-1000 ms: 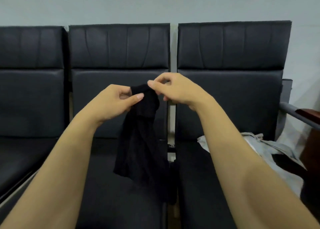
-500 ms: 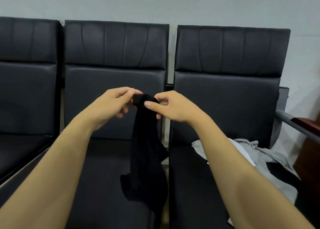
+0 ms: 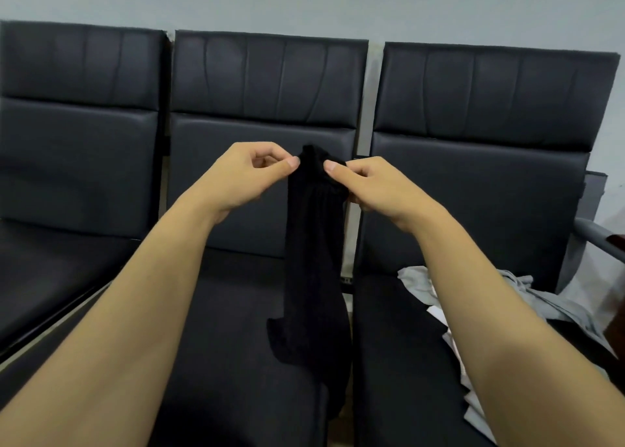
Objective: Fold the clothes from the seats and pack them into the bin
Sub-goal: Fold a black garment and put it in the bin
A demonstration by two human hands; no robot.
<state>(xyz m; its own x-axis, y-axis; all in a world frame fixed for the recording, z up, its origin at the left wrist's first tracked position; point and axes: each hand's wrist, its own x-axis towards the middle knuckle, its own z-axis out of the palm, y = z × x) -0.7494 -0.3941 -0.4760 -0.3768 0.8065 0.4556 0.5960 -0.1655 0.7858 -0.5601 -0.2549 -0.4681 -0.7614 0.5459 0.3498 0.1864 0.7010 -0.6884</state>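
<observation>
A black garment hangs in the air in front of the middle seat, bunched narrow at its top. My left hand pinches the top edge from the left. My right hand grips the gathered top from the right, thumb on the cloth. The cloth's lower end dangles near the gap between the middle and right seats. A grey garment lies crumpled on the right seat, partly hidden by my right forearm. No bin is in view.
Three black padded seats stand in a row against a pale wall; the left seat has nothing on it. A metal armrest with a dark wooden top juts out at the right edge.
Both hands stayed on the top of the black garment and shifted their grip slightly. The cloth hangs longer and narrower than a second ago. The view has swung left.
</observation>
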